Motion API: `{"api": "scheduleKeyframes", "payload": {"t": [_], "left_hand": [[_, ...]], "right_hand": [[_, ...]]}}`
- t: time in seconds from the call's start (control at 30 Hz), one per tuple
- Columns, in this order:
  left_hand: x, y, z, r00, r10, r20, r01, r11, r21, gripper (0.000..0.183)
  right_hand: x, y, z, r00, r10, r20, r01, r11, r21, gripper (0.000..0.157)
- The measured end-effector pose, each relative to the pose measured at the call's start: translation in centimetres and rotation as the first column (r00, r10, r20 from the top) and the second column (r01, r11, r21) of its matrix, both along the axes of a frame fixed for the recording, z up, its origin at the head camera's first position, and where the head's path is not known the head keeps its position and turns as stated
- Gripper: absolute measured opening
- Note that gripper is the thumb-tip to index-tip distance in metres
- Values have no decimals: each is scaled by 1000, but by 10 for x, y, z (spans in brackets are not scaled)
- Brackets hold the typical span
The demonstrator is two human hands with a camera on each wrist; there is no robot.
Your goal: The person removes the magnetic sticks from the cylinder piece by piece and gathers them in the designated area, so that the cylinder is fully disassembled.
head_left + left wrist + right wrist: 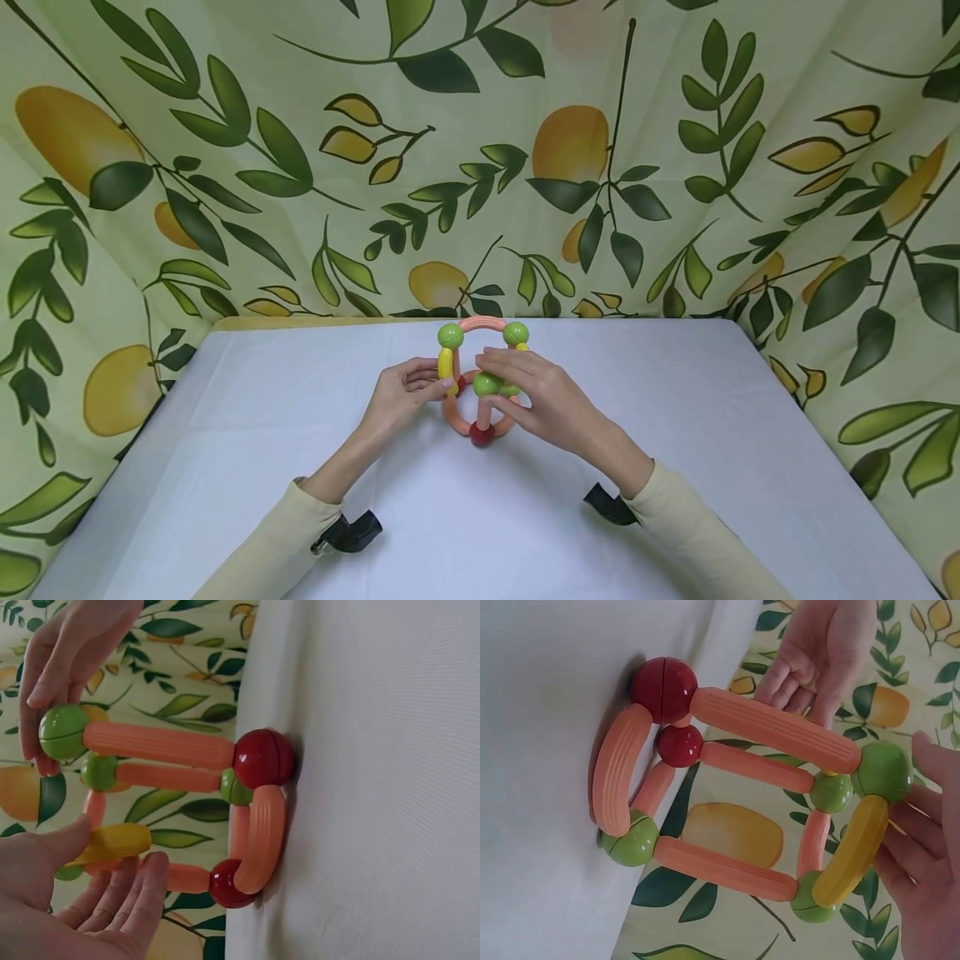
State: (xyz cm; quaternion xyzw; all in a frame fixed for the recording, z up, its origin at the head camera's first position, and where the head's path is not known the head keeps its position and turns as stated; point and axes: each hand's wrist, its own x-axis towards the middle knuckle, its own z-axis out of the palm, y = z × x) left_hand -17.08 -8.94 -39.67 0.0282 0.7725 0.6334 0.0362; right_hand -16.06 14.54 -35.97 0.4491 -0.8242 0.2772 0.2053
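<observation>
A toy frame of ribbed pink rods and round balls stands upright on the table. My left hand pinches a yellow curved rod between thumb and fingers at the frame's upper left. One end of that rod lies at the back left green ball; its other end points toward me. My right hand has its thumb and fingers about the front green ball, atop a post rising from a red ball. Another yellow curved rod runs from this ball to the back right green ball.
A white cloth covers the table. Behind it hangs a curtain printed with leaves and fruit. Curved pink rods form the frame's base, with red and green balls at its corners. Black straps hang by both sleeves.
</observation>
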Motion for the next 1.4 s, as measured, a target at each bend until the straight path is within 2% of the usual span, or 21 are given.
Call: {"api": "scheduleKeyframes", "payload": {"t": [0.1, 0.27, 0.33, 0.43, 0.53, 0.6, 0.7, 0.8, 0.87, 0.93, 1.03, 1.17, 1.23, 1.4], "left_hand": [[0, -1, -1, 1000, -2, 12, 2, 1000, 28, 41], [0, -7, 1, 999, 40, -12, -40, 999, -2, 36], [-2, -9, 1, 998, 54, -29, -54, 999, -2, 39], [-5, -11, 2, 998, 42, -54, -41, 999, 19, 45], [-8, -13, 1, 998, 19, -64, -16, 999, 42, 50], [-9, -13, -2, 998, -3, -63, 6, 999, 50, 52], [-12, -12, -7, 997, -44, -58, 48, 997, 62, 55], [-15, -10, -11, 996, -76, -46, 78, 995, 59, 57], [-16, -8, -13, 996, -82, -32, 83, 995, 54, 55], [-17, -7, -15, 997, -80, -12, 81, 996, 43, 53], [-19, -6, -18, 996, -89, 11, 89, 996, 30, 51], [-23, -4, -22, 992, -125, 21, 125, 992, -1, 47], [-24, -4, -25, 990, -138, 22, 138, 990, -29, 49], [-26, -3, -32, 988, -145, 48, 148, 987, -63, 51]], "right_hand": [[0, 2, 0, 1000, -17, -13, 17, 1000, -10, 57], [2, 9, -2, 995, -97, 24, 98, 992, -77, 57], [2, 13, -4, 987, -148, 69, 156, 978, -139, 50], [-1, 20, -10, 962, -219, 162, 254, 938, -237, 42], [-8, 27, -17, 921, -252, 296, 336, 899, -280, 42], [-14, 32, -23, 881, -269, 390, 385, 886, -258, 43], [-22, 39, -33, 813, -281, 509, 437, 874, -215, 46], [-27, 43, -45, 749, -296, 592, 474, 864, -168, 48], [-29, 44, -53, 714, -299, 633, 485, 864, -138, 49], [-31, 43, -59, 689, -298, 660, 483, 868, -113, 50], [-32, 39, -64, 674, -290, 679, 472, 876, -95, 50], [-34, 33, -67, 673, -282, 684, 462, 882, -90, 49], [-35, 30, -68, 664, -283, 692, 464, 881, -85, 48], [-39, 24, -73, 655, -258, 710, 453, 886, -97, 42]]}}
